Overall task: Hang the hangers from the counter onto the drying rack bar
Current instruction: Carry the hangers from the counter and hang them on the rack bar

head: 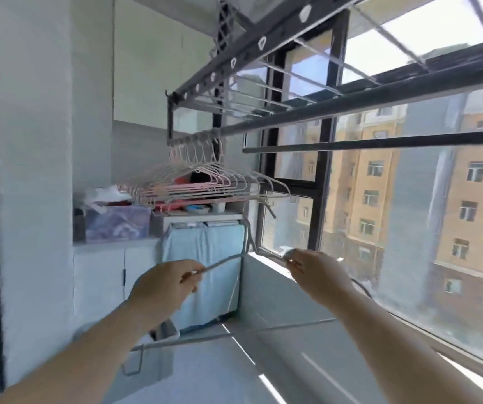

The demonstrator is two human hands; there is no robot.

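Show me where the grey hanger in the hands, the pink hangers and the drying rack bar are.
grey hanger (222,263): head view, sloping shoulder wire.
pink hangers (190,192): head view, lower bars of the bunch.
drying rack bar (351,108): head view, middle of the dark rail.

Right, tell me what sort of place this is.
Probably an enclosed laundry balcony in a flat, some floors up: an overhead drying rack with a bunch of pink hangers hung on it, and big windows facing apartment blocks.
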